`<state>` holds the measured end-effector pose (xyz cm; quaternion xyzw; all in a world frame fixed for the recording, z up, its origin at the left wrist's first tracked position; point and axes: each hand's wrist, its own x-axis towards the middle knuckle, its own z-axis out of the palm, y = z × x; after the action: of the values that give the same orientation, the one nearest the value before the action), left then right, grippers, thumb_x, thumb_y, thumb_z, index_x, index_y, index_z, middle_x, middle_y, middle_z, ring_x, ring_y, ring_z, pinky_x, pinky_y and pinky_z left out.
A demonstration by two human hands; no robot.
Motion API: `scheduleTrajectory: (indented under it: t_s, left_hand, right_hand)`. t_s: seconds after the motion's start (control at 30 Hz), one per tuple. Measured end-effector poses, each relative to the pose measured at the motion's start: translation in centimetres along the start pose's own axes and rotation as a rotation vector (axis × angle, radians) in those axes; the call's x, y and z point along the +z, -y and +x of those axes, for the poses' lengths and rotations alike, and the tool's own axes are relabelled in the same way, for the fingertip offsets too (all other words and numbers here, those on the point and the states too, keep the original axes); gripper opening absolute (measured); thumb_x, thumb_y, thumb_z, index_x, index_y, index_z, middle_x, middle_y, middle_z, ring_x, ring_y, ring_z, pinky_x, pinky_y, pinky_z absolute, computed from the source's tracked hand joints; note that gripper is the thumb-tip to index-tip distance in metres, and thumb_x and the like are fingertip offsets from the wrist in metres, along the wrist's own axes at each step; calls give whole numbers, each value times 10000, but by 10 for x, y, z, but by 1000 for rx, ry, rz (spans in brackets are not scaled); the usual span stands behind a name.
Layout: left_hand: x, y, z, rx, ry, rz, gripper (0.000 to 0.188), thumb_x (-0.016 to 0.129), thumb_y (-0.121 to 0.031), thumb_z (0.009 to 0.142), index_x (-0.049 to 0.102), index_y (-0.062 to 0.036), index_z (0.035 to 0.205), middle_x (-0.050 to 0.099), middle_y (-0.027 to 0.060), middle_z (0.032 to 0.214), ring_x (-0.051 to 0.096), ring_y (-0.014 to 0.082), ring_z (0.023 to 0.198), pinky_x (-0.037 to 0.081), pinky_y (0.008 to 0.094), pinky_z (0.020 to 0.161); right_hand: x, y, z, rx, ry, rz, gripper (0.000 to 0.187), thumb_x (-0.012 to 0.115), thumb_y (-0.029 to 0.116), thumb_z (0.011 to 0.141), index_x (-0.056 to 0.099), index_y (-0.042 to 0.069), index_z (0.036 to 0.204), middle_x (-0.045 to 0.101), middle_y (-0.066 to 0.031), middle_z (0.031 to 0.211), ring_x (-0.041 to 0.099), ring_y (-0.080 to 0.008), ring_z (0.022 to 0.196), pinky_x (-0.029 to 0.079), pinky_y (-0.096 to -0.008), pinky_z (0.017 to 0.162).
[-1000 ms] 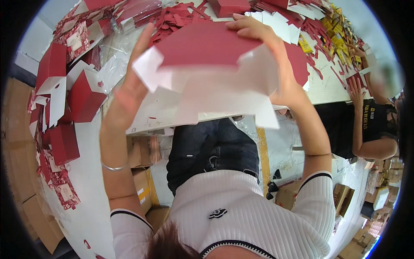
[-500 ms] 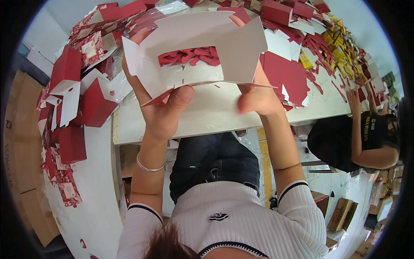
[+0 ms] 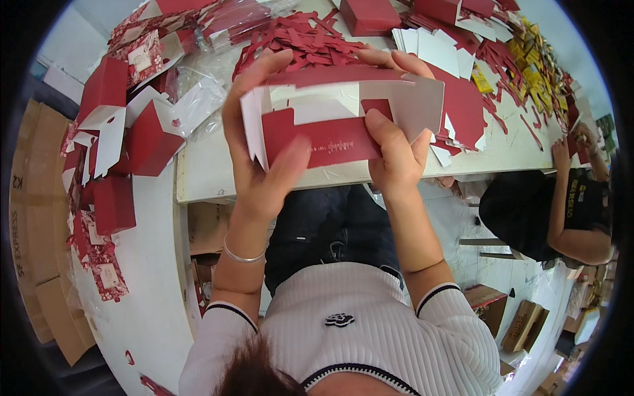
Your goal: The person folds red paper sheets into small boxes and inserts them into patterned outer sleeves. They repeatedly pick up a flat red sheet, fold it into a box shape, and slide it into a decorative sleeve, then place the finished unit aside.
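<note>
Between my two hands, above the table's near edge, I hold a red cardboard box (image 3: pixel 323 148) with white inner faces and a cut-out window. My left hand (image 3: pixel 261 168) wraps its left end, fingers behind and a slightly blurred thumb in front. At the right end my right hand (image 3: pixel 399 155) grips it, thumb pressed on the front panel near the window's edge and fingers over the far side. White end flaps stick out at both sides. Just beyond the box lies a heap of red paper strips (image 3: pixel 300 39).
Folded red boxes (image 3: pixel 155 142) and clear plastic are piled at the left. Flat red card sheets (image 3: pixel 459 109) lie at the right, with yellow packets (image 3: pixel 528 66) beyond. A co-worker in black (image 3: pixel 522 208) sits at the right. Brown cartons (image 3: pixel 39 218) stand at far left.
The box has turned in my hands, so its red printed panel now faces me instead of its white inside. My right thumb has moved onto the front panel.
</note>
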<state>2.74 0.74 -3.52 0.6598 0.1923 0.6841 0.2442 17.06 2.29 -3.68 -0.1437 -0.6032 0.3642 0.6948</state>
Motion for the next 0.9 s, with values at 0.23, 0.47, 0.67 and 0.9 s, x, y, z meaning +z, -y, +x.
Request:
scheduleTrajectory:
  t_s: [0.23,0.47,0.67,0.9]
  left_hand:
    - [-2,2,-12,-182,28,-306,558,465,-15,771,279,-10,1298,413,168,1234,387,228,1162,292,345,983]
    - [-4,1,-11,-184,-124,-150,272,423,63,733,469,-26,986,489,142,1109,413,241,1120,277,355,981]
    - [-9,17,-21,-195,-160,-177,259,430,52,764,445,-61,997,467,166,1137,389,294,1173,323,394,980]
    - [13,-9,-5,-454,-376,-128,235,428,46,793,476,-37,1008,486,134,1127,440,208,1101,329,334,965]
  right_hand:
    - [-7,-9,-8,-60,34,-80,451,464,141,784,385,-8,1202,441,-137,1200,360,-244,1171,234,-357,1002]
    - [-14,-17,-12,-8,171,149,409,476,240,833,439,-18,1148,459,-173,1182,359,-260,1184,224,-375,1011]
    - [-13,-15,-10,-1,169,97,389,483,-41,766,428,-12,1150,499,-142,1138,432,-226,1122,298,-345,976]
    - [-15,-22,-10,128,99,271,345,499,-57,750,472,5,1088,541,-133,1078,450,-228,1107,307,-349,972]
